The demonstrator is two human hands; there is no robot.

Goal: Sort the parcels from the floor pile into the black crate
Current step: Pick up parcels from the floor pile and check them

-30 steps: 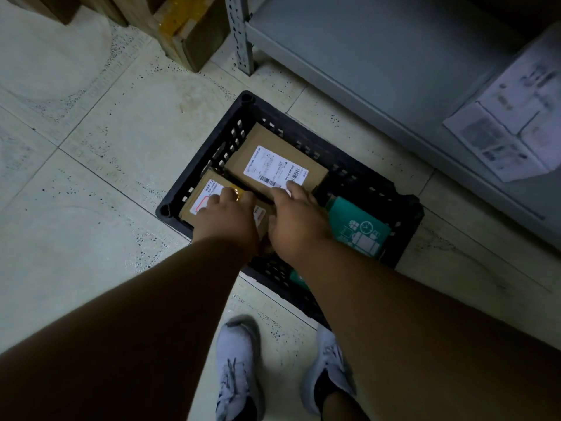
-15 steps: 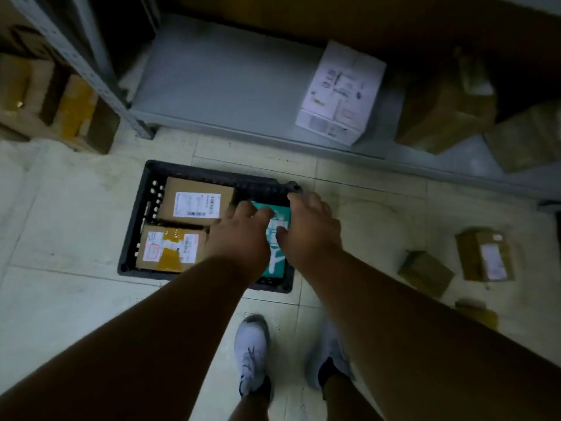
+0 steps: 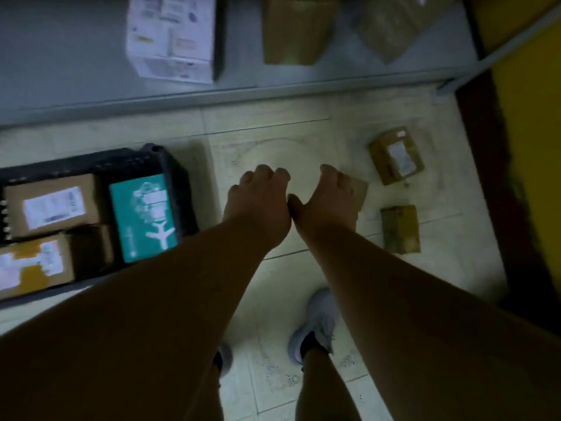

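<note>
The black crate [image 3: 165,159] sits on the floor at the left. It holds two brown labelled boxes [image 3: 51,205] [image 3: 36,265] and a teal parcel [image 3: 142,217]. My left hand [image 3: 258,205] hovers over bare tiles right of the crate, fingers loosely curled and empty. Beside it, my right hand [image 3: 326,202] reaches over a small brown parcel [image 3: 359,189] and hides most of it; no grip shows. Two more brown parcels [image 3: 396,154] [image 3: 400,229] lie on the floor further right.
A low grey shelf [image 3: 91,95] runs along the back, carrying a white printed box [image 3: 173,34] and brown packages [image 3: 297,28]. A dark strip and a yellow surface [image 3: 534,147] border the right side. My shoes [image 3: 315,326] stand on the tiles below.
Both hands have left the crate and swung right, from the parcels inside it to the loose parcels on the floor. The view has turned right with them.
</note>
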